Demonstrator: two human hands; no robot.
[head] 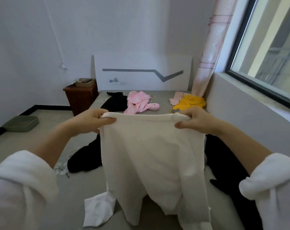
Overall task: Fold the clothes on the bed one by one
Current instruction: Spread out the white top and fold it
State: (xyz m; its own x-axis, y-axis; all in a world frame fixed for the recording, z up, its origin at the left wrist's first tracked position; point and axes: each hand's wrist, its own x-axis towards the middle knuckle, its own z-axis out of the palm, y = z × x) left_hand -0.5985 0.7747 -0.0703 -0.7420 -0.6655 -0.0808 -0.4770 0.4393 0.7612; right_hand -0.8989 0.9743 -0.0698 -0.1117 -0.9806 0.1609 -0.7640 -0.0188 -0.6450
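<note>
We hold the white garment (150, 155) up over the bed (77, 188), left hand (92, 120) and right hand (197, 121) each pinching a top corner, and its trailing hem may bunch on the mattress and crease the fold.

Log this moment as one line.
stage: held up | left hand: grips white garment top edge | right hand: grips top edge | loose on bed: pink clothes, yellow clothes, black clothes
</note>
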